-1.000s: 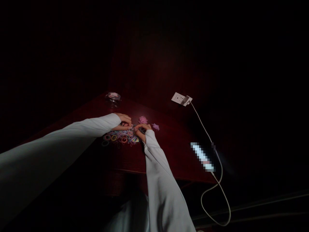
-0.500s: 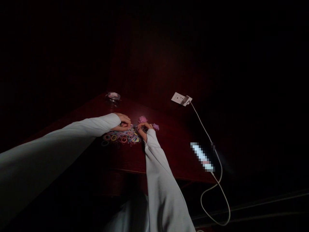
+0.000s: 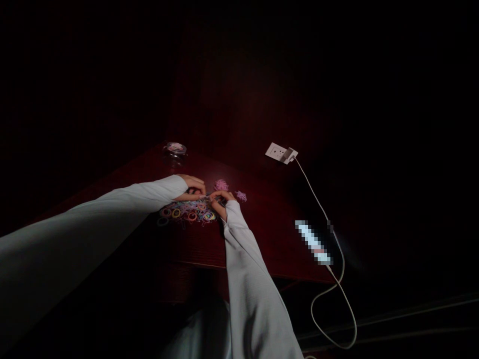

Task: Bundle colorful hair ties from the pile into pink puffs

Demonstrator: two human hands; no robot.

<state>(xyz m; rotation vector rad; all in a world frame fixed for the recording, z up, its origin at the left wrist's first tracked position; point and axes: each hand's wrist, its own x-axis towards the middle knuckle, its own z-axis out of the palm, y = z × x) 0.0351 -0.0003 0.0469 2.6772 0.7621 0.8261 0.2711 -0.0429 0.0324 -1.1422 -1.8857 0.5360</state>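
A mixed pile of small coloured elastic bands (image 3: 189, 211) lies on the dark red table (image 3: 209, 247). Over its far side, my left hand (image 3: 192, 188) has its fingers bent and their tips pinched together. My right hand (image 3: 221, 200) faces it, thumb and forefinger closed, the fingertips of both hands almost meeting. Whatever is between the fingers is too small and dim to make out. Beyond my right hand sits a pink heap of bands (image 3: 221, 185), with a smaller purple heap (image 3: 241, 196) to its right.
A clear round jar with a lid (image 3: 175, 152) stands at the table's far left. On the right lies a phone (image 3: 313, 243) with a lit, blurred screen. Its white cable (image 3: 314, 187) runs up to a charger in a wall socket (image 3: 277, 152) and loops below the table edge.
My left hand has shifted slightly right and my right hand slightly left, bringing the fingertips closer together. The purple heap shows more fully beside my right hand.
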